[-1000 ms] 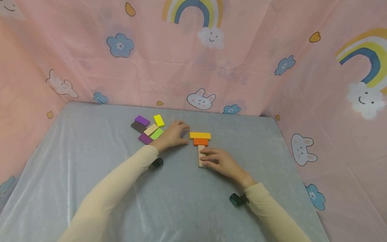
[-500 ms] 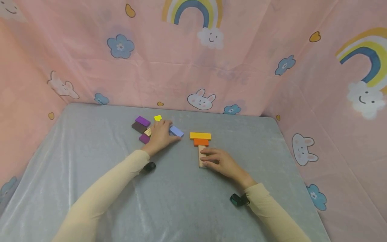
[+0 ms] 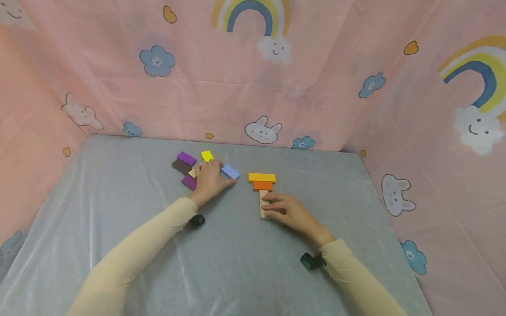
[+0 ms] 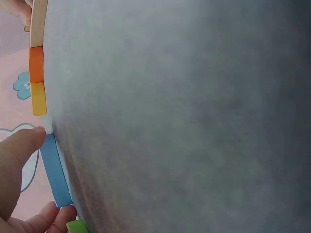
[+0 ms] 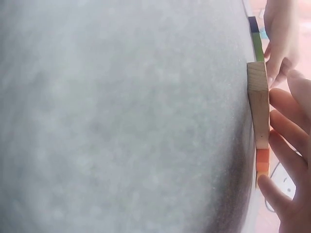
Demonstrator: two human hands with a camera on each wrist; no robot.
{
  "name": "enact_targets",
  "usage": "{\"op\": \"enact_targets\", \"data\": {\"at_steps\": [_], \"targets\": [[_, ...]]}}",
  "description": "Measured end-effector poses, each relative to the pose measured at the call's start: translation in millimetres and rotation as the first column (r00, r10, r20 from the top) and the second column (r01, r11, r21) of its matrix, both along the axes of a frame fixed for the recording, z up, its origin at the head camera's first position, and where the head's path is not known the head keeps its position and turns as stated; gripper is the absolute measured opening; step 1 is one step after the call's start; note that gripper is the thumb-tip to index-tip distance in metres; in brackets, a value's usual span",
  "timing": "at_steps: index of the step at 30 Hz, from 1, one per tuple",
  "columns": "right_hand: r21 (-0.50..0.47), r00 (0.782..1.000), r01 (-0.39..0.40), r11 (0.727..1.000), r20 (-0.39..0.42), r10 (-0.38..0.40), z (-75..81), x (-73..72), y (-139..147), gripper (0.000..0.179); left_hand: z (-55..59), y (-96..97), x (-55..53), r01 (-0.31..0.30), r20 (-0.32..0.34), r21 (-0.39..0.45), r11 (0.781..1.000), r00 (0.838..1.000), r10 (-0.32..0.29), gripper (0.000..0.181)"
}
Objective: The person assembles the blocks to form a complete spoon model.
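Note:
My left hand has its thumb at one end of a blue block and its fingertips at the other, pinching it lengthwise in the left wrist view, where the block lies on the cloth. My right hand rests its spread fingers on a plain wooden block. This block lies lengthwise against an orange block, beyond which a longer amber-yellow block lies crosswise. In the left wrist view, a green block shows below the left fingers; the hand hides it in the head view.
Left of the left hand lie two purple blocks, a dark brown block, a bright yellow block and a partly hidden striped wooden block. A grey cloth covers the table, with a pink printed curtain around it.
My left hand has moved left from beside the amber-yellow block, bringing the blue block into view, and now spans it. The right hand has stayed on the plain wooden block.

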State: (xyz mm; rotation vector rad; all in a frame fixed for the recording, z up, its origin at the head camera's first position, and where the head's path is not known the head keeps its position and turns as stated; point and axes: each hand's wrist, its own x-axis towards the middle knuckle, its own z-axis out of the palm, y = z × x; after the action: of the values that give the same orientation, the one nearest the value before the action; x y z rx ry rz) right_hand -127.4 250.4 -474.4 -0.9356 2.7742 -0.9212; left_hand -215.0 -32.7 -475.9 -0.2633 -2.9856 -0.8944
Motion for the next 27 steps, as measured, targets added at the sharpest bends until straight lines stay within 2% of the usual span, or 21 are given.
{"op": "enact_targets", "data": {"at_steps": [27], "targets": [[0.011,1.0,0.009,1.0,-0.019,-0.009,0.4,0.7,-0.2,0.023,3.7,0.0,-1.0,0.008,0.018,0.0,1.0,1.0,-0.008,0.065]]}}
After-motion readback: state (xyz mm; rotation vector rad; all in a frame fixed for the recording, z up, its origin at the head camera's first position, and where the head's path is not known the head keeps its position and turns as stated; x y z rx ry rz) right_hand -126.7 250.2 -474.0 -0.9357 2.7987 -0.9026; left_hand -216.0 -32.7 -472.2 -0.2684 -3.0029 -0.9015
